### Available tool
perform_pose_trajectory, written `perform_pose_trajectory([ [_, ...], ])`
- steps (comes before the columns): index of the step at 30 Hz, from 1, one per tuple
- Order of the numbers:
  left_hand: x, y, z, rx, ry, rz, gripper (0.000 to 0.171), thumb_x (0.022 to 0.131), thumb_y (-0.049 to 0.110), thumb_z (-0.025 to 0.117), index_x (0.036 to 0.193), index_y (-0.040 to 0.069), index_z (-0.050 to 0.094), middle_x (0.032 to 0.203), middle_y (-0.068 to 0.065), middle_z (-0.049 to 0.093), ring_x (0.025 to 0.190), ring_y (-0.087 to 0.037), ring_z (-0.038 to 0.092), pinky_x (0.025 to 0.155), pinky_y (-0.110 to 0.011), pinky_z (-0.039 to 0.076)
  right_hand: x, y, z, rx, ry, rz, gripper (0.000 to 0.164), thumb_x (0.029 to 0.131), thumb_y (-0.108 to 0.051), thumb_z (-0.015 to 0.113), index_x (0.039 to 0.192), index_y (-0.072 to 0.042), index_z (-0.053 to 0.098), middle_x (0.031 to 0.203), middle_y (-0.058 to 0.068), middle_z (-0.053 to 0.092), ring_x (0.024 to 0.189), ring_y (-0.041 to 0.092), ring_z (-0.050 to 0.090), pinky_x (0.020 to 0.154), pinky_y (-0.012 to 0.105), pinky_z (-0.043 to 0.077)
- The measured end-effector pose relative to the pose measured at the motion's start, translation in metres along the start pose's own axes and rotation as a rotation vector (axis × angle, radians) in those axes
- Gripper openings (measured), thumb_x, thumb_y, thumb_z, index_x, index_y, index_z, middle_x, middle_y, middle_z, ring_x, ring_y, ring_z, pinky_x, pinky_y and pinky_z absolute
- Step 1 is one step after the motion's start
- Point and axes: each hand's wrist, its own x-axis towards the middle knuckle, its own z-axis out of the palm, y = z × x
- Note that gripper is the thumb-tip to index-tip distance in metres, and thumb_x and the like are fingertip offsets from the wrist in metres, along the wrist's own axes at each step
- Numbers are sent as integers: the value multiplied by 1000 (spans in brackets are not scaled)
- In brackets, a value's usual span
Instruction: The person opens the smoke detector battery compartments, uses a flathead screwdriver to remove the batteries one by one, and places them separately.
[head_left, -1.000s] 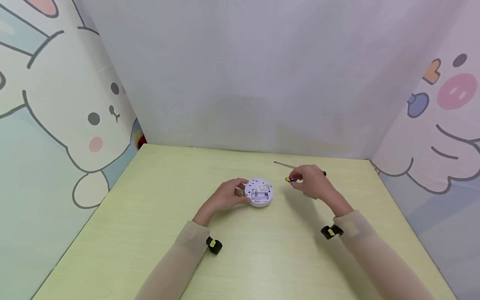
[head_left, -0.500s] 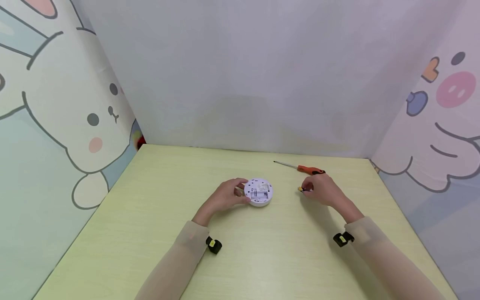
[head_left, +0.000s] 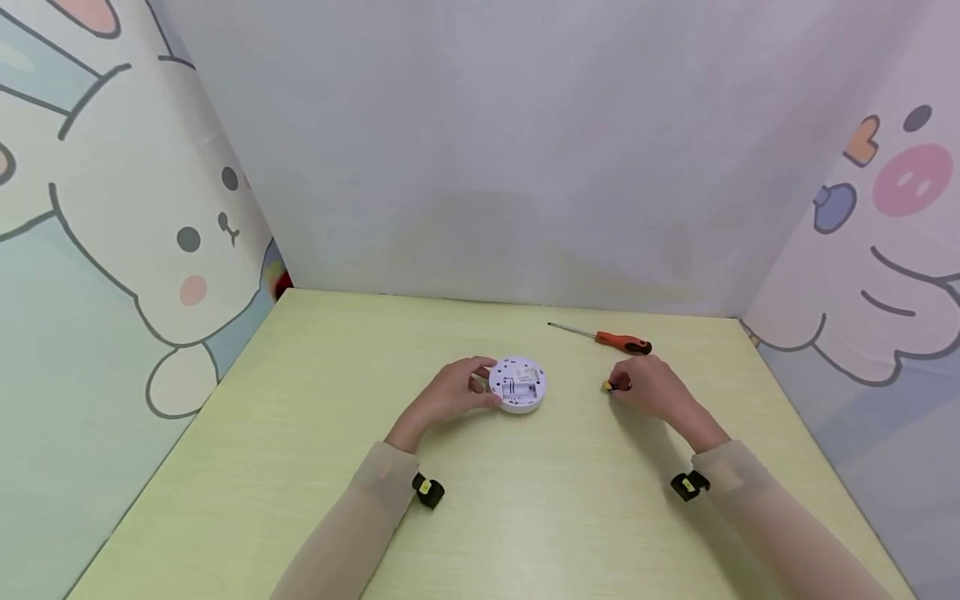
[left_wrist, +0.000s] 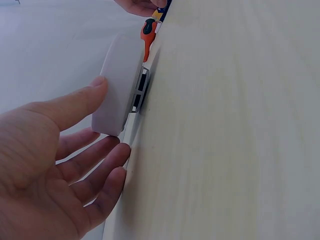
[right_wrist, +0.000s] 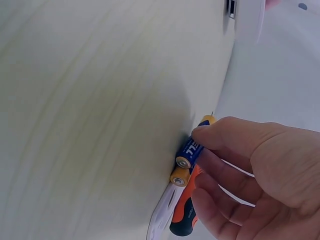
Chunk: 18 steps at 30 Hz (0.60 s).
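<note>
A round white device (head_left: 517,371), resembling a smoke detector, lies on the table with its battery compartment facing up. My left hand (head_left: 448,392) holds its left edge, the thumb near the front and the fingers round the back. To the right, close over the table, my right hand (head_left: 651,387) pinches a blue-and-yellow battery (right_wrist: 191,150) between thumb and fingers. In the right wrist view, another battery (right_wrist: 179,177) shows its yellow end right beside the held one, its remainder mostly hidden. A flat white plastic piece (right_wrist: 161,216) lies just past it.
An orange-and-black screwdriver (head_left: 621,342) lies behind the right hand, its shaft pointing left. A pale fabric backdrop (head_left: 480,183) rises at the table's far edge, with cartoon-printed panels on both sides. Each wrist wears a small black camera (head_left: 690,485).
My right hand has moved right and nearer with the battery, down close to the table, uncovering the screwdriver's handle. My left hand and the white device stay in place.
</note>
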Motion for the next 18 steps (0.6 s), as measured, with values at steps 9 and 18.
perform_pose_trajectory([
  [9,1,-1,0,0,-2,4,68,92,28,86,152,13,56,133,-7,68,108,-17,66,98,-41,55,-1,-4,-3,-14,9,18,9,86,-3,84,93,-7,80,82,-2,74,75,13,66,71,41,58],
  [18,0,-1,-1,-6,1,0,68,93,27,86,152,12,56,133,-7,68,108,-18,66,98,-41,55,-8,6,-23,18,29,31,18,88,-3,82,105,-1,78,93,7,74,85,23,68,75,45,58],
])
